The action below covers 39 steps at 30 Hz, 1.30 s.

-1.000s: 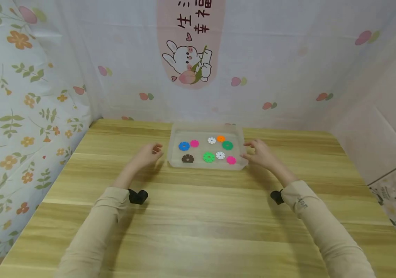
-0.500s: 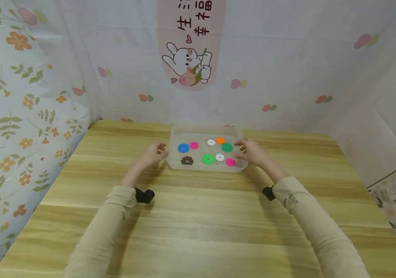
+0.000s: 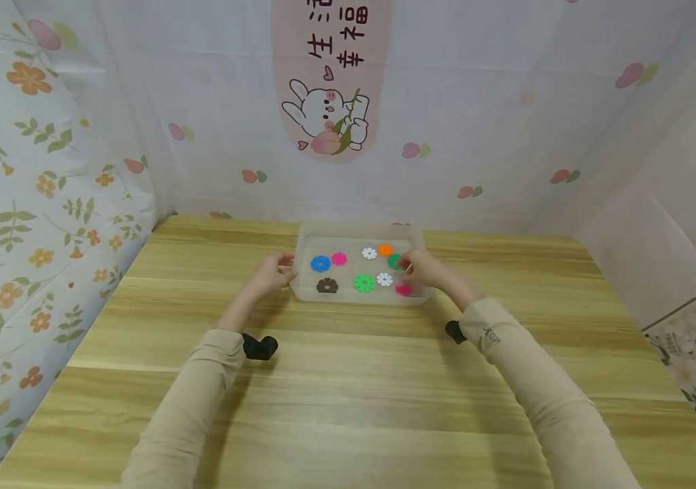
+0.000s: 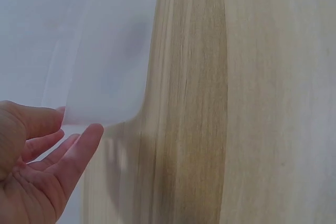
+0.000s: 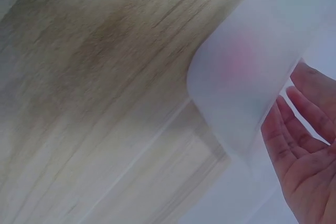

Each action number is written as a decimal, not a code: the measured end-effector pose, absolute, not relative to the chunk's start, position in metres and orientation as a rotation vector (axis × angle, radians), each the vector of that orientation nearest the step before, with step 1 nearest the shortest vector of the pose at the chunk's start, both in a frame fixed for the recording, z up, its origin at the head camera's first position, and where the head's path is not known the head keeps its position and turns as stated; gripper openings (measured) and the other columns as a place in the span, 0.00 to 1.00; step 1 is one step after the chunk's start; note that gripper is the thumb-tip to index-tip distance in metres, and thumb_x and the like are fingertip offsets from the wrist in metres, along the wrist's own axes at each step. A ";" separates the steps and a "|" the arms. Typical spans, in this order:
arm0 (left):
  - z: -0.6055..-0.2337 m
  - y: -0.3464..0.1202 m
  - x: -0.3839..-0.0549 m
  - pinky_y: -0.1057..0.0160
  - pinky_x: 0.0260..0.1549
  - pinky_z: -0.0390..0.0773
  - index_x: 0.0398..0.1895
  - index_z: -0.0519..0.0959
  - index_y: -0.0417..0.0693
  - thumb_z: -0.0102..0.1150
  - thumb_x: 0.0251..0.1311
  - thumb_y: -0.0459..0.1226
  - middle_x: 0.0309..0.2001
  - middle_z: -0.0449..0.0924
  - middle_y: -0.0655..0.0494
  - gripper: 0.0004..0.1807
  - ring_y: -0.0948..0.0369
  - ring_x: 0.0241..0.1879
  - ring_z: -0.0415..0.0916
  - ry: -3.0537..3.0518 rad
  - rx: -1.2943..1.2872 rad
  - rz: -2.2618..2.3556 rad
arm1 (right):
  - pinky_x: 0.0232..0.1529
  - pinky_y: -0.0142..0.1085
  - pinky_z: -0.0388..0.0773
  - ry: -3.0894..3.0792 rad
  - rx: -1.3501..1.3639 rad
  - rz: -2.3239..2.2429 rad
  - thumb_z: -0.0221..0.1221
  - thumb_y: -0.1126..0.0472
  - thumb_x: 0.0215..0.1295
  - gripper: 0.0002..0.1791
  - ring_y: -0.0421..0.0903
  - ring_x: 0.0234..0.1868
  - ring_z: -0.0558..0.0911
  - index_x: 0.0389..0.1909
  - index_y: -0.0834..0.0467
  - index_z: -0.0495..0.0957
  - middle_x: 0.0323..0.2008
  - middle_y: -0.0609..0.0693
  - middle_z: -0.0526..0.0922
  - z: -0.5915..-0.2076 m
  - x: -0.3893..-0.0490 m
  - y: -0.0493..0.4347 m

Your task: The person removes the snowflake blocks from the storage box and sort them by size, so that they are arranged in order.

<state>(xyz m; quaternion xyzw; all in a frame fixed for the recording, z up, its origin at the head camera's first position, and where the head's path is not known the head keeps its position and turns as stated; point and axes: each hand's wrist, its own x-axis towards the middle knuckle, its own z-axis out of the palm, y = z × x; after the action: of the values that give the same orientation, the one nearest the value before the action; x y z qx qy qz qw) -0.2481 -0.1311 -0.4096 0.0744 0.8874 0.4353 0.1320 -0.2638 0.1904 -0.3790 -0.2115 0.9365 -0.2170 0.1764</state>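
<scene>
From my feed, the left hand (image 3: 272,274) is at its end of a translucent tray (image 3: 348,299), fingertips touching the wall near the rim, fingers loosely bent with a gap between the digits. I read it as moderately wide, gripping nothing. The right hand (image 3: 428,269) reaches over the opposite end wall, its fingertips inside the tray and spread a little apart; I see nothing held there. The tray sits on the worktop (image 3: 348,407), between the two hands.

Just ahead of the right fingertips lies a dark green disc (image 3: 392,260), partly covered by them; I cannot tell whether they touch it. A pink disc (image 3: 403,289) lies just below that hand, and a white disc (image 3: 381,279) and an orange disc (image 3: 381,249) are near its fingertips. A second white disc (image 3: 365,253) and a light green disc (image 3: 358,282) are farther from it.

Closest to the left hand I find a blue disc (image 3: 315,263) and a brown disc (image 3: 322,285), with another pink disc (image 3: 335,259) beyond the blue one. Behind each hand, a black wrist device (image 3: 260,347) shows beside a beige sleeve (image 3: 189,387).
</scene>
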 end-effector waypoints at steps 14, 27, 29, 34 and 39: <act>-0.413 -0.131 -0.247 0.53 0.50 0.75 0.64 0.58 0.34 0.48 0.63 0.29 0.61 0.62 0.33 0.26 0.42 0.59 0.65 2.423 0.065 1.474 | 0.52 0.42 0.73 2.633 -0.607 -0.459 0.61 0.67 0.55 0.18 0.55 0.45 0.75 0.46 0.71 0.73 0.43 0.63 0.78 -0.386 -0.278 0.175; -0.412 -0.129 -0.247 0.54 0.51 0.75 0.64 0.57 0.34 0.46 0.64 0.29 0.58 0.65 0.33 0.25 0.44 0.56 0.68 2.390 0.025 1.456 | 0.48 0.39 0.73 2.614 -0.522 -0.301 0.65 0.64 0.52 0.16 0.50 0.42 0.74 0.40 0.67 0.75 0.40 0.58 0.78 -0.384 -0.284 0.155; -0.410 -0.128 -0.246 0.53 0.51 0.74 0.64 0.57 0.34 0.46 0.64 0.28 0.59 0.64 0.34 0.25 0.44 0.56 0.68 2.379 0.011 1.464 | 0.48 0.38 0.73 2.622 -0.515 -0.288 0.66 0.63 0.51 0.17 0.50 0.42 0.74 0.40 0.66 0.75 0.40 0.58 0.78 -0.386 -0.284 0.153; -0.409 -0.127 -0.245 0.52 0.52 0.73 0.65 0.56 0.34 0.45 0.65 0.28 0.59 0.64 0.33 0.25 0.44 0.56 0.68 2.369 0.010 1.474 | 0.47 0.40 0.74 2.608 -0.491 -0.282 0.68 0.63 0.47 0.19 0.51 0.43 0.75 0.40 0.67 0.76 0.41 0.59 0.78 -0.388 -0.289 0.152; -0.411 -0.127 -0.247 0.53 0.52 0.74 0.65 0.56 0.34 0.45 0.65 0.29 0.58 0.63 0.33 0.25 0.44 0.57 0.67 2.378 0.017 1.463 | 0.41 0.37 0.74 2.581 -0.539 -0.397 0.70 0.60 0.45 0.19 0.48 0.38 0.74 0.37 0.62 0.75 0.37 0.56 0.77 -0.432 -0.324 0.169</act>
<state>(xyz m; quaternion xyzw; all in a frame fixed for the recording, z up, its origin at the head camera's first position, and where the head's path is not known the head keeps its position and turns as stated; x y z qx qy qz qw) -0.2473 -0.1268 -0.4111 0.0058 0.8387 0.5161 0.1737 -0.3239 0.1686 -0.4318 -0.1963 0.9408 -0.1446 0.2355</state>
